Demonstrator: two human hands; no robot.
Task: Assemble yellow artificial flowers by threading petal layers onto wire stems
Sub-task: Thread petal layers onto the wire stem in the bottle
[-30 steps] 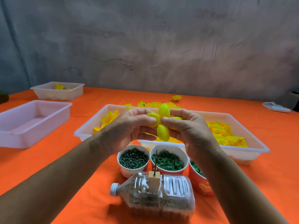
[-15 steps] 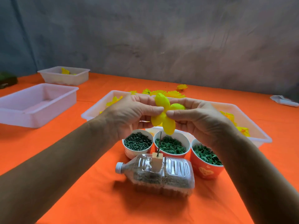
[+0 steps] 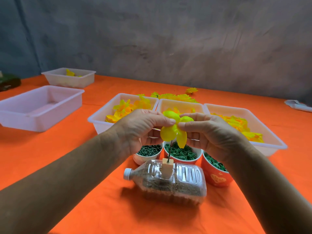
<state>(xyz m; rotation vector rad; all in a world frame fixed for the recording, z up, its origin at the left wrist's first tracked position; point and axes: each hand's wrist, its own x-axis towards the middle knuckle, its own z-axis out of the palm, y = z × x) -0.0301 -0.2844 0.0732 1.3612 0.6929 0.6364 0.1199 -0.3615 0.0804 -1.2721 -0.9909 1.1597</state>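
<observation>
You are holding a yellow petal layer [image 3: 173,128] between both hands, up in the air above the thin wire stem [image 3: 169,150]. The stem is standing straight up in a small wooden block [image 3: 167,168] on a clear bottle [image 3: 166,179] that is lying on its side on the orange worktop [image 3: 84,191].

Your left hand [image 3: 143,130] is pinching the layer from the left with thumb and curled fingers. Your right hand [image 3: 209,130] is pinching it from the right in the same way. So each grip is closed on the petal layer, right near its middle.

The layer is looking very light, thin and bendy, so it may crumple if you squeeze hard. I think holding it close to the center is best, because the hole for the wire is likely there. The wire is looking thin too, so it may bend if you push sideways.

Compared with half a second ago, the layer is sitting lower and closer to the wire tip, and its lower petals are now hanging over the cup of green rings [image 3: 182,152]. I cannot tell if the wire is through the hole yet. The view is also showing more of the white trays of petals [image 3: 101,119].
</observation>
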